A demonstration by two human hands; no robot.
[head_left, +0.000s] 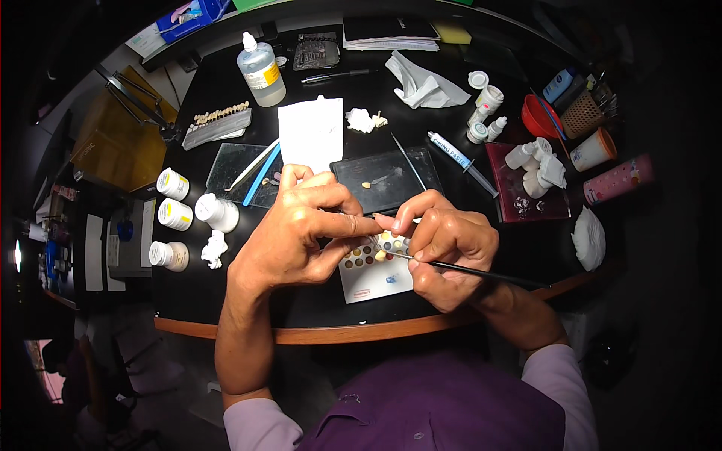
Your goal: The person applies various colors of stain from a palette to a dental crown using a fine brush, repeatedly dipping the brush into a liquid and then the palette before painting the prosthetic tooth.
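My left hand point(304, 225) is closed in a pinch over the near middle of the table. A small cream tooth crown point(380, 256) shows just below its thumb and fingertips; the exact grip on it is partly hidden. My right hand point(451, 252) holds a thin brush point(481, 272) by its black handle. The brush tip points left and meets or nearly meets the crown. The fingertips of both hands come close together above it. Beneath them lies a white card point(368, 289) with rows of round coloured spots, partly covered by the hands.
Beyond the hands lies a dark glass slab point(353, 194) bearing another small tooth-coloured piece point(366, 185). White jars point(217, 213) stand left. A paste syringe point(460, 161) and a dark red slab point(511, 210) with small bottles lie right. A liquid bottle point(262, 71) stands at the back.
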